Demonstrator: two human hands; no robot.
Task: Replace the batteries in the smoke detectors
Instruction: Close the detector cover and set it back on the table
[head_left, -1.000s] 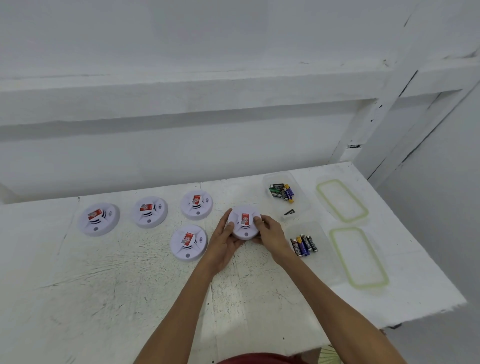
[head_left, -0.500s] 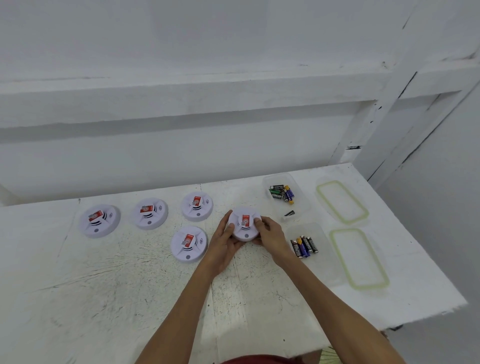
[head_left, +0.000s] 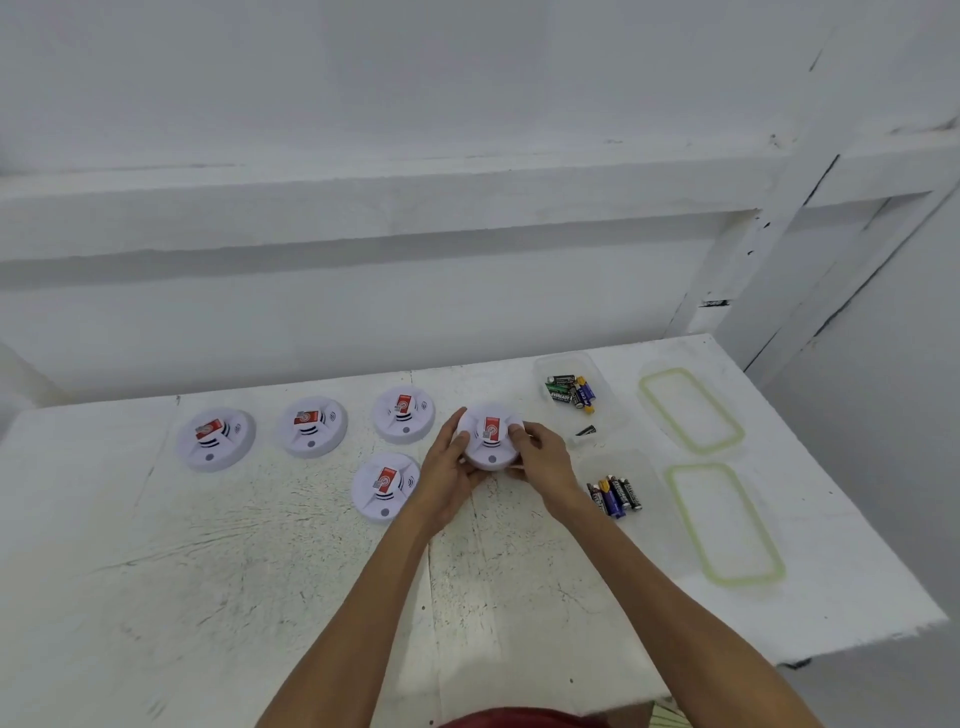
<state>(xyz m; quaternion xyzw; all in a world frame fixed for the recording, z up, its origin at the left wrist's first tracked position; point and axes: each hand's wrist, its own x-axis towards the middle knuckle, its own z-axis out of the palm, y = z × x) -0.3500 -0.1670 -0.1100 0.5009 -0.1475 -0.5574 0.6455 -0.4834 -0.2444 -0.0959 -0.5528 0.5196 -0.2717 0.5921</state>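
detector (head_left: 491, 439) mid-table (head_left: 260, 597), red label up | left hand (head_left: 445, 480) grips its left rim | right hand (head_left: 545, 460) grips its right rim, thumb on top | other detectors (head_left: 311, 426): four, left of it | batteries (head_left: 571, 392) in tubs (head_left: 610, 410) right of it | lids (head_left: 691, 410) beyond tubs

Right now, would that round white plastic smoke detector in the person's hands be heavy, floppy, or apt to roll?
Probably light: the left hand and right hand grip the round white plastic smoke detector by its rim. Likely stiff, a moulded shell. Flat and wide, it should sit steady, not roll.
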